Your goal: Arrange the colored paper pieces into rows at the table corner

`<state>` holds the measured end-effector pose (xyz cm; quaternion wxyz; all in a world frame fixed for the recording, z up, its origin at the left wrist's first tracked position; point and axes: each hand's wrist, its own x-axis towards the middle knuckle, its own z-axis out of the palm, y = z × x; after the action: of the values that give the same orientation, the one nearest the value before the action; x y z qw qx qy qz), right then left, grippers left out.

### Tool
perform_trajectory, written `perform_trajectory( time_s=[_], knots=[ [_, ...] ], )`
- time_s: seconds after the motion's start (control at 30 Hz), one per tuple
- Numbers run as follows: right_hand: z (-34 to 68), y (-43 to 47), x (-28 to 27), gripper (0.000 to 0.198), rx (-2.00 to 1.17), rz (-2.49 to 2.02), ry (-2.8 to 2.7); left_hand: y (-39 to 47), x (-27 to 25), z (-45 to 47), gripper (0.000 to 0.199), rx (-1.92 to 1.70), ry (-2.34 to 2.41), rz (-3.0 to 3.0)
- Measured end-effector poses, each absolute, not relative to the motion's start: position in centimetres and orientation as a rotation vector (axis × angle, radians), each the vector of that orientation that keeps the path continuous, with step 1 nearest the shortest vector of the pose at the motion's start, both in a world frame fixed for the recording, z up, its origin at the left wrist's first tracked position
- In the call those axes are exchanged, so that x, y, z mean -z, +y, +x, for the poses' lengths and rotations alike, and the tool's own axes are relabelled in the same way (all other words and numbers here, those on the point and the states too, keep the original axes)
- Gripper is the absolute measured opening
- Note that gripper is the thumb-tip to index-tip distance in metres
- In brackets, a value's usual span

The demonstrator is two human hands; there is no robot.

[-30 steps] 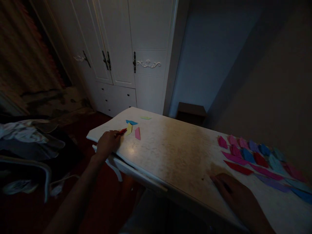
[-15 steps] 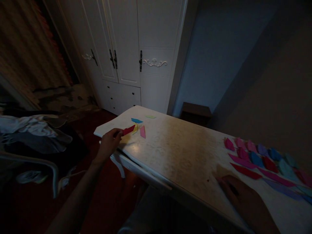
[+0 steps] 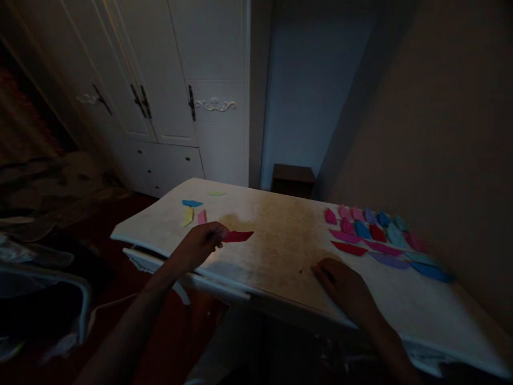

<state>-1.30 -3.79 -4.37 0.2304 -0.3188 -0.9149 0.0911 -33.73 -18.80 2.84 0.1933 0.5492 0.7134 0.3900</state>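
Over the middle-left of the white table [image 3: 276, 251], my left hand [image 3: 204, 240] pinches one end of a red folded-paper boat [image 3: 239, 236], whose pointed end faces right. My right hand [image 3: 340, 280] rests near the table's front edge with loosely bent fingers and a gap by the thumb; I see nothing in it. A tiny dark speck [image 3: 300, 271] lies just left of its fingertips. Beyond my left hand are flat folded-paper pieces: a yellow one [image 3: 188, 216], a pink one [image 3: 202, 216], a blue one [image 3: 192, 203] and a pale green one [image 3: 216, 193].
Several coloured paper boats stand in rows at the table's right, including a red one [image 3: 348, 248] and a purple one [image 3: 388, 260]. A drawer [image 3: 160, 267] juts out at the front left. Behind are a white wardrobe [image 3: 216, 139] and a brown box-like stand [image 3: 293, 179].
My left hand has carried the red paper boat rightward, away from the yellow piece. My view has turned to the right. The right hand stays resting on the table.
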Motion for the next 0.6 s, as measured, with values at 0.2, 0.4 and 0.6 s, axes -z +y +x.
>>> perform_trajectory(
  time_s=[0.2, 0.4, 0.6],
  knots=[
    [-1.5, -4.1, 3.8, 0.032, -0.226, -0.915, -2.561, -13.9, -3.8, -27.9, 0.022, -1.092, 1.683, 1.620],
    [-2.0, -4.2, 2.8, 0.026, -0.240, -0.982, -2.633, -6.6, -4.0, -19.7, 0.021, -1.013, 1.410, 1.647],
    [-2.0, -4.0, 3.1, 0.030, -0.315, -1.034, -2.684, 0.6, -2.4, -9.3, 0.013, -0.828, 1.267, 1.927]
  ],
)
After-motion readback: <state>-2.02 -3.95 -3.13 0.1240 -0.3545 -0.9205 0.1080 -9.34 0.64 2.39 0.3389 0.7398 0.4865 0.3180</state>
